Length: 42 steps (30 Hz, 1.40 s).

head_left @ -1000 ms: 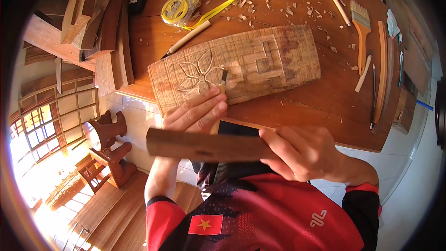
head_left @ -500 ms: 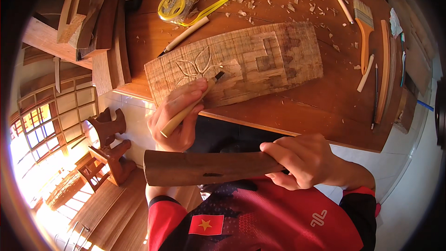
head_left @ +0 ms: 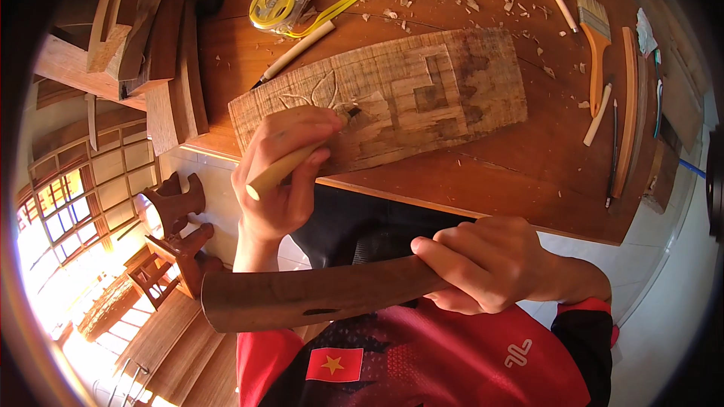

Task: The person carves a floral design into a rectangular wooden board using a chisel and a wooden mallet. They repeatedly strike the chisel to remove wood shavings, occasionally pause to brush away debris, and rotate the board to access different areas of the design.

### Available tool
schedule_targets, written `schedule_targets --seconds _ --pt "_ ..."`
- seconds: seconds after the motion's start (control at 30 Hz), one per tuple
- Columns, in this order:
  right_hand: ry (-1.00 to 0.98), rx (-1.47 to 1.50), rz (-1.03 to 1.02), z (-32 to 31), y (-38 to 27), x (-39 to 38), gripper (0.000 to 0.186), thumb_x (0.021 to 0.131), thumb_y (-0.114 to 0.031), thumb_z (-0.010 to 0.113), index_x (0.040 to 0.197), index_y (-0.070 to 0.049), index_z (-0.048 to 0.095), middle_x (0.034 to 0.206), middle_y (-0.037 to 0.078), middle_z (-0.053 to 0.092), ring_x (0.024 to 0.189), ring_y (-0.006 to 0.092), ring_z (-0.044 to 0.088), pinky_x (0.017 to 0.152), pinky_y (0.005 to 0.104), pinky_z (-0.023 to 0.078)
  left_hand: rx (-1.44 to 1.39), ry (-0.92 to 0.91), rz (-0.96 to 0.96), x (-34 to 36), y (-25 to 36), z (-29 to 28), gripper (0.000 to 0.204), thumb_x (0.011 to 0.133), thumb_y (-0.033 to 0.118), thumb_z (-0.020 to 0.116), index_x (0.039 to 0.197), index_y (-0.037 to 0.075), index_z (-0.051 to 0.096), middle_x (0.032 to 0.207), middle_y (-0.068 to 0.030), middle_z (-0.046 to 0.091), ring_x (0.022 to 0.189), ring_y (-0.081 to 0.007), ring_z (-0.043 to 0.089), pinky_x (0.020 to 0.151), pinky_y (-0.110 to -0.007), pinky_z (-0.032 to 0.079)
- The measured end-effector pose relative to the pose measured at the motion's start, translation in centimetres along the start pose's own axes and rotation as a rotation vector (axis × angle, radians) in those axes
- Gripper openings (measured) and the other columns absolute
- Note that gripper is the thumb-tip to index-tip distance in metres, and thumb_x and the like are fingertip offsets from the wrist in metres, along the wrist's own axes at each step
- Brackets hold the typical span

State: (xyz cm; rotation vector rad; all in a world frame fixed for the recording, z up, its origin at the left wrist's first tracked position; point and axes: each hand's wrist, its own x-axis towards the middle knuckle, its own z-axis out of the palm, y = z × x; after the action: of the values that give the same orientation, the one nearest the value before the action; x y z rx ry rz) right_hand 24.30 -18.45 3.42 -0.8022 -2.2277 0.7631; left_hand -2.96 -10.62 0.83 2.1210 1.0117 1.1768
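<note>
My left hand (head_left: 283, 162) is closed round the pale wooden handle of a carving chisel (head_left: 286, 168). The chisel's dark blade tip rests on a rough wooden board (head_left: 483, 90), just right of a carved leaf outline. An angular pattern is cut into the board's right half. Nearer to my body, my right hand (head_left: 486, 264) grips the narrow end of a dark wooden mallet (head_left: 302, 298), a thick club-like piece with a small slot. The mallet's wide end points left, below my left wrist and apart from the chisel.
A yellow tape measure (head_left: 275, 6) and another chisel (head_left: 298, 51) lie beyond the board. To the right are a paintbrush (head_left: 596, 45), a pencil (head_left: 612, 154) and wooden strips (head_left: 624, 113). Wood chips litter the brown table (head_left: 528, 196). Stacked planks (head_left: 162, 45) stand at the left.
The mallet's wide end has swung down and left, toward my body. My left hand has tilted the chisel, its handle end now further up and left. The board has shifted slightly in view.
</note>
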Motion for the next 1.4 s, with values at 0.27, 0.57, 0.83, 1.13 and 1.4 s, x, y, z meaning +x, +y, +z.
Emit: schedule_targets --seconds 0.27,0.57,0.83,1.13,1.4 --pt "0.136 -0.134 -0.048 -0.3 -0.4 1.7 0.036 0.086 -0.026 0.075 0.114 -0.005 0.069 0.076 -0.002 0.057 0.053 0.0073 0.049 0.045 0.0227 0.039 0.022 -0.142 0.007 2.0 0.5 -0.8 0.026 0.081 -0.013 0.07 0.104 -0.002 0.066 0.099 -0.0153 0.073 0.095 -0.0324 0.072 0.08 -0.039 0.06" --pt "0.147 -0.284 0.0 -0.9 -0.5 2.1 0.036 0.087 -0.023 0.075 0.115 -0.002 0.067 0.076 0.001 0.059 0.053 0.0096 0.054 0.045 0.0238 0.042 0.225 -0.301 0.131 4.1 2.2 -0.8 0.03 0.078 -0.005 0.079 0.102 0.002 0.064 0.099 -0.0114 0.071 0.094 -0.0303 0.072 0.077 -0.039 0.06" --pt "0.124 -0.266 0.034 -1.6 -0.6 2.1 0.048 0.085 -0.023 0.083 0.118 0.006 0.066 0.079 0.009 0.067 0.058 0.0172 0.066 0.047 0.028 0.052 0.201 -0.335 0.145 4.5 2.3 -0.7 0.031 0.077 -0.004 0.078 0.104 0.003 0.066 0.101 -0.0117 0.072 0.097 -0.0298 0.072 0.081 -0.039 0.059" --pt "0.211 -0.307 0.0 0.1 0.2 1.5 0.037 0.085 -0.021 0.076 0.116 -0.003 0.068 0.08 0.0 0.06 0.055 0.0083 0.056 0.046 0.023 0.041 0.242 -0.266 0.209 2.6 1.5 -0.9 0.031 0.075 -0.004 0.079 0.104 0.002 0.068 0.103 -0.0116 0.073 0.099 -0.0283 0.072 0.082 -0.037 0.06" --pt "0.121 -0.231 0.001 0.1 0.6 1.4 0.047 0.086 -0.025 0.08 0.12 0.005 0.066 0.082 0.009 0.067 0.061 0.0179 0.067 0.05 0.0294 0.054 0.309 -0.262 0.222 0.2 0.7 -1.1 0.029 0.079 -0.001 0.079 0.106 0.002 0.07 0.112 -0.0121 0.074 0.11 -0.0295 0.072 0.088 -0.037 0.062"
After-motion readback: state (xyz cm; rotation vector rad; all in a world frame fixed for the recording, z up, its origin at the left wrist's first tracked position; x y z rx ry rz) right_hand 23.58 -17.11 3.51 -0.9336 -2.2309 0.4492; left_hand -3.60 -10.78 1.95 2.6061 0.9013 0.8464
